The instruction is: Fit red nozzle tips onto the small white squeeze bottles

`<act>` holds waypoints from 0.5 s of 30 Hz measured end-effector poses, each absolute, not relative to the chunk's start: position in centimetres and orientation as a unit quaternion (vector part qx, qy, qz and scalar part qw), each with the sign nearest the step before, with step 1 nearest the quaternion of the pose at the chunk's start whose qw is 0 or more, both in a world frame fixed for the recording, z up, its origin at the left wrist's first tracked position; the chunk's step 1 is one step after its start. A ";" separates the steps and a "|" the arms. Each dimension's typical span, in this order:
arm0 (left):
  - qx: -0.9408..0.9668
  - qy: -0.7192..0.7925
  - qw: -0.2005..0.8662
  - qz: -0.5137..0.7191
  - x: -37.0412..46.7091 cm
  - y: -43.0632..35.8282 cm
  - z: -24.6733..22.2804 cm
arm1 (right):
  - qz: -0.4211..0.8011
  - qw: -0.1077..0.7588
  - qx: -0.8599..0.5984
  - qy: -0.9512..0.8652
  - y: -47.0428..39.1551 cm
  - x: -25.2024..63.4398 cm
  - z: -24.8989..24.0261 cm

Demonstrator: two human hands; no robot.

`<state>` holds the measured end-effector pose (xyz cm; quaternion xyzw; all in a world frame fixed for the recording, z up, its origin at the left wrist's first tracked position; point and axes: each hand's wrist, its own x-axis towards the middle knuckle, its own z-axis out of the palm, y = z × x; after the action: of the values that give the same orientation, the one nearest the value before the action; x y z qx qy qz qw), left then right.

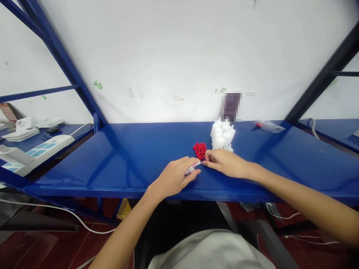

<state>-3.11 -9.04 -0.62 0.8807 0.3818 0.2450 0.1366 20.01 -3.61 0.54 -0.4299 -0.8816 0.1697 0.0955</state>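
Note:
My left hand [179, 173] is closed round a small white plastic bottle [190, 170], mostly covered by the fingers; its narrow tip points right. Close to that tip, my right hand [224, 161] has its thumb and index finger pinched together, and whatever is between them is too small to make out. Just beyond the fingertips, a heap of small round red beads [200, 150] lies on the blue table [151, 149]. Behind my right hand stands a bunch of white plastic pieces [221, 134], which look like small bottles with thin tips.
A clear plastic bag [270, 126] with something red lies at the back right. Against the wall leans a dark blurred-out object [231, 107]. Blue metal posts [70, 71] flank the table. A white power strip [42, 152] sits on the left, beyond the table's edge.

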 end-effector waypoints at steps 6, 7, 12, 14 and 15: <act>0.877 0.384 0.137 0.254 -3.0 -9.1 -0.6 | 0.220 0.127 -0.451 -0.856 -3.5 20.2 0.6; 0.876 0.385 0.138 0.257 -3.0 -9.1 -0.6 | 0.222 0.128 -0.451 -0.855 -3.7 20.2 0.7; 0.878 0.389 0.131 0.247 -3.0 -9.2 -0.6 | 0.245 0.152 -0.464 -0.838 -4.2 20.1 0.8; 0.878 0.391 0.129 0.246 -2.9 -9.2 -0.5 | 0.247 0.163 -0.466 -0.833 -4.2 20.1 0.9; 0.878 0.391 0.129 0.246 -2.9 -9.2 -0.5 | 0.249 0.166 -0.466 -0.832 -4.3 20.1 0.9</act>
<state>-2.95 -9.19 -0.50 0.8776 0.3909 0.2456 0.1289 20.07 -4.26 0.91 -0.4664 -0.8324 0.2493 0.1655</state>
